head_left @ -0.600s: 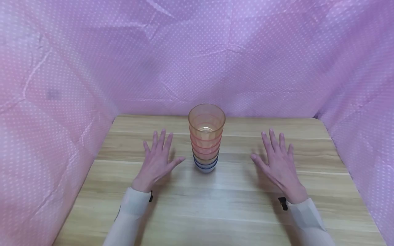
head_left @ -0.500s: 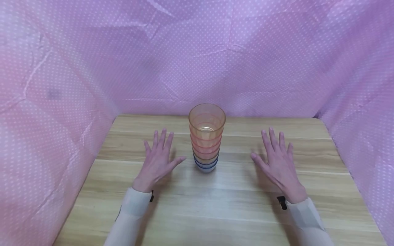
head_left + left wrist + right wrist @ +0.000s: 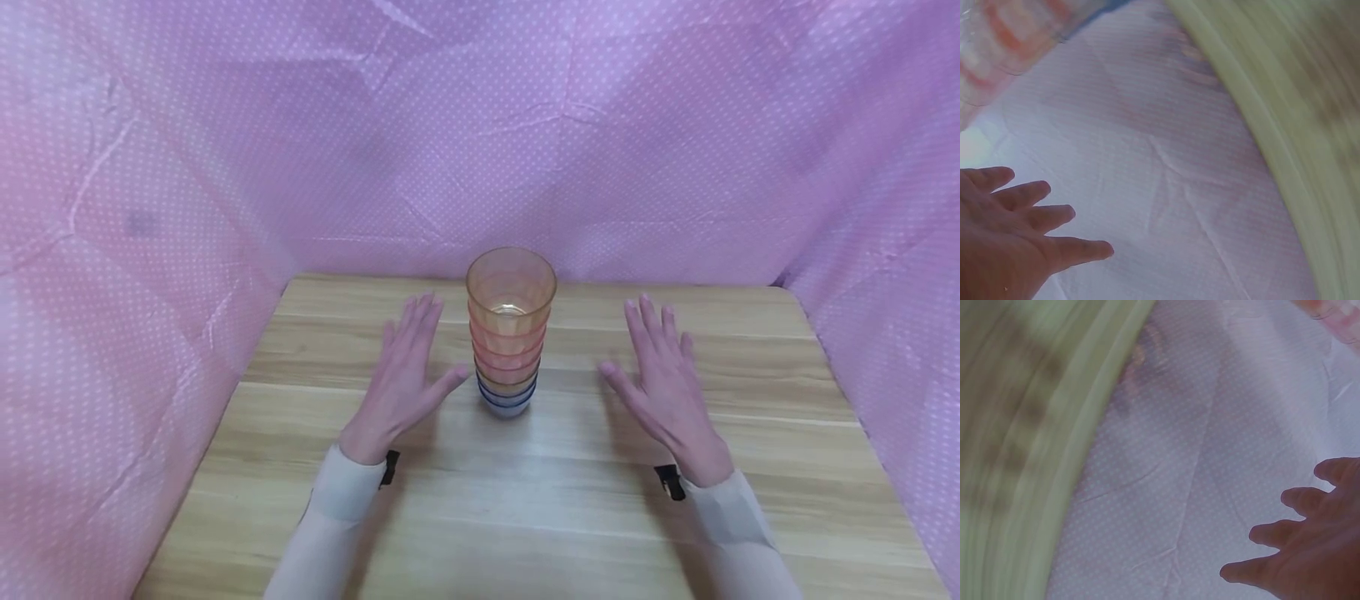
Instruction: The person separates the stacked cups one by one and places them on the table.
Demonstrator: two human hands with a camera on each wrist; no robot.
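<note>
A tall stack of nested clear plastic cups [image 3: 508,342] stands upright on the wooden table [image 3: 525,517], with orange, red and blue rims. To its left is my left hand [image 3: 401,383], fingers straight, the thumb tip close to the lower part of the stack; whether it touches I cannot tell. My right hand [image 3: 663,392] hovers on the other side, fingers extended and thumb spread, with a gap to the cups. Both hands hold nothing. In the left wrist view the stack [image 3: 1016,37] shows at the upper left; in the right wrist view only a corner of the stack [image 3: 1338,315] appears.
Pink dotted cloth [image 3: 450,150] hangs behind the table and along both sides. A small black piece [image 3: 388,468] sits at the left cuff, and another black piece [image 3: 670,482] at the right cuff.
Both hands have moved inward, toward the cups, and slightly forward. The left fingers have drawn closer together. The stack keeps its place on the table; the head view has shifted slightly.
</note>
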